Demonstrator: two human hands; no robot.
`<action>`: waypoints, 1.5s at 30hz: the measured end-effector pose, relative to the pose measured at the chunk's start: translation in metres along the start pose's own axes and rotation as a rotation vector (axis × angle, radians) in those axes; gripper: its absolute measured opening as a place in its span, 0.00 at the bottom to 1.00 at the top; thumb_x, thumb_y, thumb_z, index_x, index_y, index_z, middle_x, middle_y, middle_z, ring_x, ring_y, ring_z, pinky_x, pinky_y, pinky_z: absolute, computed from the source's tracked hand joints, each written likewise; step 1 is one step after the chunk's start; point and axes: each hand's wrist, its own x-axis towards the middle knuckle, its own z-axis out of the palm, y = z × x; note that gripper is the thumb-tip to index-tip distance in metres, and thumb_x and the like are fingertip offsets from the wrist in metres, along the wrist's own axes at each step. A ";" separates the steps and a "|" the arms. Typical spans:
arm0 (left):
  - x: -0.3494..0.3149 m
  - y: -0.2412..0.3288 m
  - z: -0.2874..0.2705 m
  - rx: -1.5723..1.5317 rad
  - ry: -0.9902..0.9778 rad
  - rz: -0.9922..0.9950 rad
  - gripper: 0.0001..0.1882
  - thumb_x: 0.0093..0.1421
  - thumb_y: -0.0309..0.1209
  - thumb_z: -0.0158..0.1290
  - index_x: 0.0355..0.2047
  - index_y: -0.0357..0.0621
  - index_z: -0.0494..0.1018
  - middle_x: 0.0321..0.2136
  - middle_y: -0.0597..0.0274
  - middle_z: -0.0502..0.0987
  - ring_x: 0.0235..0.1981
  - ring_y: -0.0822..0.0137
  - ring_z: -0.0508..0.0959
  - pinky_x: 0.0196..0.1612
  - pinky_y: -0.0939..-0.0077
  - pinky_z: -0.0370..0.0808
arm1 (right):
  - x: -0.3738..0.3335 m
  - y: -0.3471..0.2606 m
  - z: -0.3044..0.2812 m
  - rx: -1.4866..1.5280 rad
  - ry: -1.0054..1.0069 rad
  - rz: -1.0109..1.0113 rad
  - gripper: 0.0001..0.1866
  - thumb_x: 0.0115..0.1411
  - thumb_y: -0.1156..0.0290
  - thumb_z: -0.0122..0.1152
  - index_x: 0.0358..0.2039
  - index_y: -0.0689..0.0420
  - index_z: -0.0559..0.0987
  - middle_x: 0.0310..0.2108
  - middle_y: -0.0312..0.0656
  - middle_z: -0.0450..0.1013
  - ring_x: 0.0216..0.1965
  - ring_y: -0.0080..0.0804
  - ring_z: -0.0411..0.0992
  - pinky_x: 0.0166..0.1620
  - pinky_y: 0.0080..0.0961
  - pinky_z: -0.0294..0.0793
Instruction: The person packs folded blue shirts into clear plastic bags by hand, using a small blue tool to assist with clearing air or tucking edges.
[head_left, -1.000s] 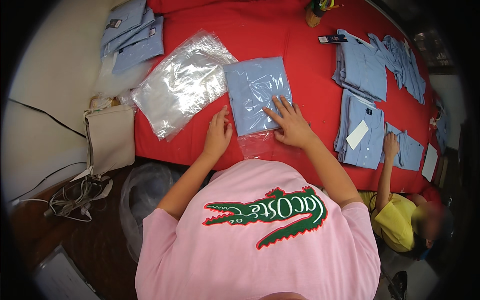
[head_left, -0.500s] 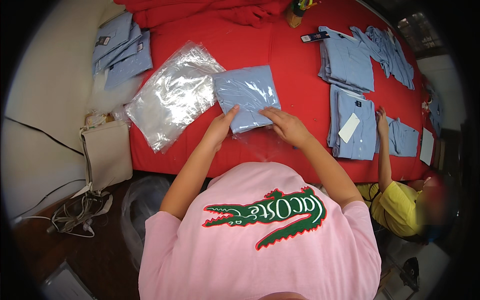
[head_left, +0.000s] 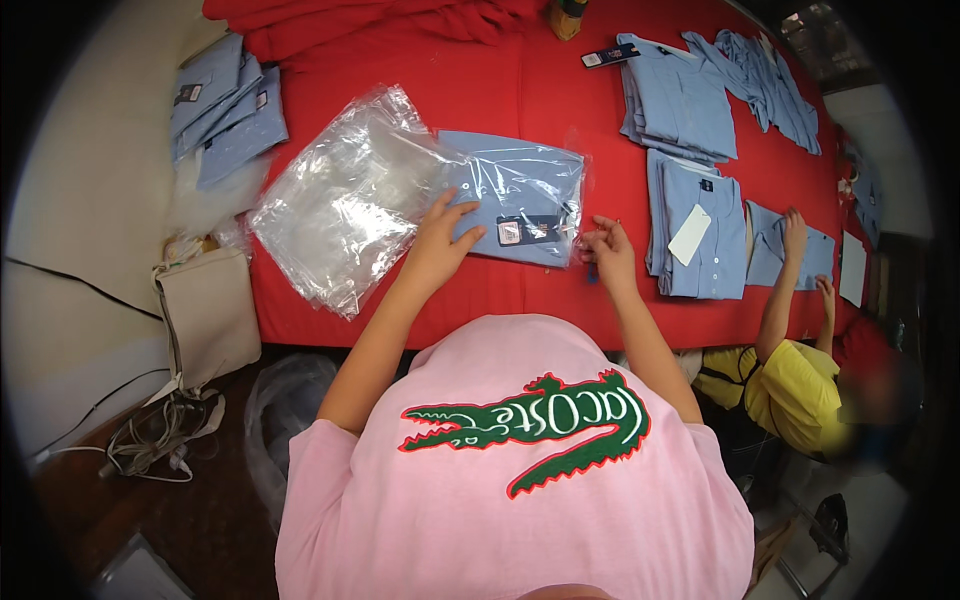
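A folded light-blue shirt in a clear plastic bag (head_left: 540, 185) lies on the red-covered table, buttons and a dark tag showing through the film. My left hand (head_left: 438, 245) rests on its left end, fingers apart. Just off the bag's right edge, my right hand (head_left: 615, 255) has its fingers curled together; what they pinch, if anything, is too small to make out. A small blue thing shows by those fingertips. To the left, a stack of clear plastic bags (head_left: 335, 210) lies partly against the bagged shirt.
Folded blue shirts (head_left: 683, 110) lie at the right, and a nearer pile (head_left: 715, 250) carries a white tag. A co-worker in a yellow top (head_left: 800, 395) handles another blue garment (head_left: 770, 240). Bagged shirts (head_left: 215, 100) are stacked at the far left, above a beige bag (head_left: 210, 310).
The bagged shirt has been turned over and now lies sideways, its buttons and tag facing up. My right hand has moved off it to the right. The co-worker's second hand has appeared.
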 end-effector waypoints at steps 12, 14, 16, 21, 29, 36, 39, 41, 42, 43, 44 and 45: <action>0.038 -0.054 -0.015 0.092 0.323 -0.292 0.29 0.65 0.31 0.66 0.62 0.30 0.71 0.58 0.41 0.77 0.50 0.54 0.82 0.52 0.63 0.82 | 0.035 -0.032 0.032 -0.321 -0.098 -0.161 0.19 0.72 0.54 0.62 0.46 0.59 0.83 0.43 0.38 0.80 0.40 0.22 0.76 0.41 0.22 0.77; 0.038 -0.055 -0.011 -0.259 0.229 -0.381 0.27 0.64 0.30 0.67 0.59 0.30 0.73 0.51 0.46 0.81 0.46 0.59 0.84 0.51 0.66 0.81 | 0.037 -0.038 0.035 -0.053 -0.148 -0.111 0.15 0.71 0.59 0.62 0.44 0.60 0.82 0.45 0.43 0.82 0.40 0.26 0.78 0.42 0.23 0.76; 0.035 -0.059 -0.005 -0.447 0.158 -0.428 0.24 0.64 0.29 0.68 0.57 0.31 0.75 0.45 0.51 0.83 0.43 0.63 0.84 0.49 0.70 0.81 | 0.026 -0.064 0.034 0.500 -0.190 0.078 0.10 0.71 0.67 0.59 0.43 0.61 0.82 0.48 0.48 0.82 0.42 0.30 0.81 0.42 0.25 0.79; 0.028 -0.045 0.018 -0.584 0.119 -0.338 0.19 0.63 0.26 0.68 0.52 0.32 0.78 0.42 0.55 0.85 0.40 0.68 0.83 0.45 0.72 0.80 | 0.021 -0.068 0.009 0.626 -0.286 0.375 0.11 0.70 0.78 0.54 0.48 0.62 0.83 0.57 0.50 0.79 0.46 0.37 0.84 0.39 0.28 0.84; 0.004 -0.038 0.039 -0.089 0.195 -0.208 0.28 0.64 0.28 0.68 0.61 0.36 0.71 0.55 0.47 0.79 0.52 0.57 0.81 0.54 0.65 0.78 | -0.007 -0.059 0.003 -0.513 -0.337 -0.210 0.29 0.52 0.80 0.77 0.58 0.56 0.84 0.47 0.38 0.74 0.52 0.36 0.77 0.51 0.30 0.78; -0.016 -0.032 0.062 0.358 0.105 0.041 0.52 0.65 0.49 0.67 0.80 0.48 0.52 0.76 0.36 0.53 0.74 0.34 0.59 0.74 0.40 0.60 | 0.008 -0.066 -0.009 -0.814 -0.250 -0.622 0.13 0.55 0.75 0.76 0.42 0.58 0.88 0.38 0.39 0.79 0.47 0.33 0.78 0.48 0.31 0.77; -0.016 -0.044 0.064 0.377 0.062 0.049 0.52 0.66 0.54 0.63 0.81 0.52 0.49 0.78 0.36 0.50 0.76 0.33 0.56 0.74 0.38 0.58 | 0.022 -0.049 -0.002 -0.396 -0.146 -0.360 0.08 0.61 0.72 0.75 0.40 0.61 0.89 0.38 0.37 0.82 0.43 0.28 0.79 0.46 0.29 0.77; -0.017 -0.051 0.065 0.404 0.095 0.110 0.52 0.66 0.54 0.63 0.81 0.52 0.49 0.78 0.37 0.50 0.75 0.33 0.57 0.74 0.39 0.58 | 0.028 -0.054 0.004 -0.267 -0.168 -0.125 0.10 0.64 0.70 0.73 0.43 0.62 0.89 0.39 0.40 0.85 0.47 0.29 0.79 0.49 0.28 0.77; -0.017 -0.054 0.065 0.419 0.108 0.141 0.52 0.66 0.55 0.63 0.81 0.52 0.49 0.78 0.38 0.50 0.75 0.32 0.58 0.75 0.39 0.58 | 0.028 -0.059 0.010 -0.201 -0.177 -0.005 0.11 0.66 0.69 0.72 0.44 0.63 0.89 0.39 0.42 0.86 0.49 0.29 0.79 0.51 0.27 0.77; -0.017 -0.057 0.065 0.426 0.107 0.144 0.52 0.66 0.54 0.63 0.81 0.52 0.49 0.78 0.38 0.50 0.75 0.33 0.58 0.75 0.39 0.58 | 0.030 -0.061 0.016 -0.222 -0.202 0.001 0.12 0.68 0.69 0.71 0.46 0.64 0.88 0.41 0.42 0.86 0.50 0.28 0.79 0.52 0.26 0.77; -0.017 -0.060 0.066 0.433 0.105 0.148 0.52 0.66 0.54 0.63 0.81 0.52 0.49 0.78 0.39 0.51 0.74 0.33 0.58 0.75 0.39 0.58 | 0.032 -0.063 0.021 -0.243 -0.227 0.007 0.12 0.69 0.69 0.70 0.47 0.64 0.87 0.42 0.42 0.85 0.51 0.27 0.79 0.54 0.24 0.76; -0.016 -0.060 0.067 0.438 0.101 0.154 0.52 0.66 0.54 0.63 0.81 0.52 0.49 0.78 0.39 0.51 0.74 0.33 0.59 0.75 0.40 0.58 | 0.034 -0.064 0.024 -0.265 -0.248 0.013 0.13 0.70 0.69 0.69 0.49 0.65 0.87 0.44 0.43 0.85 0.52 0.26 0.79 0.55 0.23 0.76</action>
